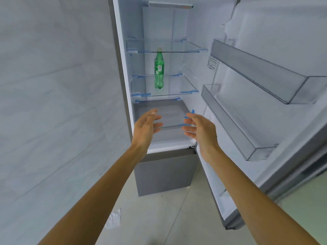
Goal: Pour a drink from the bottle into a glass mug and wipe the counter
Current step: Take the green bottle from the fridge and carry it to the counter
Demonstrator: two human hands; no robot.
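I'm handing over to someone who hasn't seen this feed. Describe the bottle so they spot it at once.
Start at the open fridge, its door swung to the right. Inside, find the second glass shelf from the top. The bottle stands upright left of its centre: green plastic with a pale cap, the only item on any visible shelf.
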